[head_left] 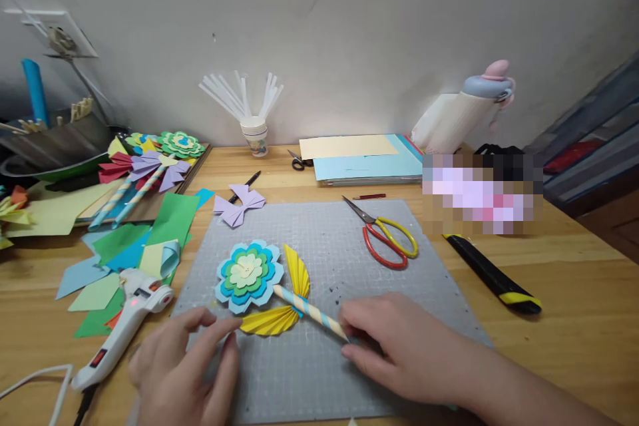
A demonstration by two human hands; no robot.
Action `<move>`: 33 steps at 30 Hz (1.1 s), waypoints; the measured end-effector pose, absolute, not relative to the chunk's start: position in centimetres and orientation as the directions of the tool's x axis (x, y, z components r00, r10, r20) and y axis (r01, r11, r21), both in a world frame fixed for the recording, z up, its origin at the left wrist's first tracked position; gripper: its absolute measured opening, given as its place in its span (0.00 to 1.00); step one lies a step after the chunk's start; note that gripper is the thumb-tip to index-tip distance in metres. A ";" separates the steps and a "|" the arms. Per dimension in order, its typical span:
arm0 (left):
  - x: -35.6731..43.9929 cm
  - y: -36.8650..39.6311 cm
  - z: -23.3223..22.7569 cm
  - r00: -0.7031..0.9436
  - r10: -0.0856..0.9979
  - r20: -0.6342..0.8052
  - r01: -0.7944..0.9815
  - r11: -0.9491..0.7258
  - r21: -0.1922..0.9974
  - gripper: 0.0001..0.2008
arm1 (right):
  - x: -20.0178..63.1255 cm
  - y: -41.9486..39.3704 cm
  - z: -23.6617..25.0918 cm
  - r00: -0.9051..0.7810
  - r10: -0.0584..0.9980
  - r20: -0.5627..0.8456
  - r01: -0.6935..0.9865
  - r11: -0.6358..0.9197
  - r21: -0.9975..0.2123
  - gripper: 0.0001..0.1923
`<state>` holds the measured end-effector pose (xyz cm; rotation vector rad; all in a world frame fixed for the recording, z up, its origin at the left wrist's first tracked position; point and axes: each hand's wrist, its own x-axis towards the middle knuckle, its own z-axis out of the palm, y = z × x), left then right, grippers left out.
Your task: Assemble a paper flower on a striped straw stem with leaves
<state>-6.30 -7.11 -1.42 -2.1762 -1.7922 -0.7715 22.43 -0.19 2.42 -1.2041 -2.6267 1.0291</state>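
Pinching stem point(312, 314) in right hand point(399, 343), maybe touching yellow leaf point(269, 321) toward mat's point(299, 376) left edge with half-open left hand point(187, 369); probably leaf-tweaking, go gently.

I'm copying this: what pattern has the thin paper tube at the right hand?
Cream and blue diagonal stripes on the paper tube, best in the head view.

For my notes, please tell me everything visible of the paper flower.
The paper flower lies on the grey mat. Its layered head is light blue, blue, green and cream; two pleated yellow leaves flank a cream-and-blue striped stem. The right hand holds the stem's end; the left hand is at the lower leaf, contact unclear.
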 end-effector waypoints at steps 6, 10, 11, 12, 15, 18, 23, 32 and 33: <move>-5.1 -6.3 -1.6 0.144 0.886 0.440 0.962 -0.230 0.149 0.12 | 22.5 -0.4 2.2 -0.692 0.683 -0.232 0.660 0.470 -0.586 0.02; -5.2 -6.3 -1.8 0.157 0.895 0.416 0.966 -0.226 0.122 0.12 | 22.5 -0.4 2.2 -0.697 0.674 -0.244 0.660 0.470 -0.586 0.03; -5.2 -6.2 -1.7 0.162 0.898 0.410 0.965 -0.230 0.123 0.12 | 22.5 -0.4 2.2 -0.698 0.673 -0.246 0.660 0.471 -0.585 0.03; -5.1 -6.2 -1.7 0.164 0.900 0.404 0.965 -0.231 0.123 0.12 | 22.4 -0.4 2.2 -0.698 0.672 -0.247 0.661 0.472 -0.584 0.03; -5.1 -6.1 -1.8 0.152 0.906 0.395 0.969 -0.215 0.120 0.11 | 22.4 -0.4 2.2 -0.704 0.667 -0.244 0.656 0.479 -0.584 0.03; -5.2 -6.2 -1.9 0.137 0.911 0.390 0.974 -0.195 0.112 0.11 | 22.4 -0.5 2.1 -0.708 0.666 -0.236 0.651 0.486 -0.583 0.04; -5.3 -6.2 -2.1 0.149 0.916 0.372 0.973 -0.202 0.110 0.13 | 22.3 -0.5 2.0 -0.714 0.659 -0.239 0.650 0.496 -0.575 0.04; -5.2 -6.3 -1.9 0.174 0.910 0.376 0.970 -0.225 0.096 0.09 | 22.2 -0.5 2.2 -0.712 0.658 -0.244 0.658 0.504 -0.560 0.04; -5.2 -6.2 -1.9 0.178 0.909 0.378 0.969 -0.229 0.097 0.09 | 22.2 -0.6 2.2 -0.711 0.659 -0.245 0.659 0.504 -0.558 0.03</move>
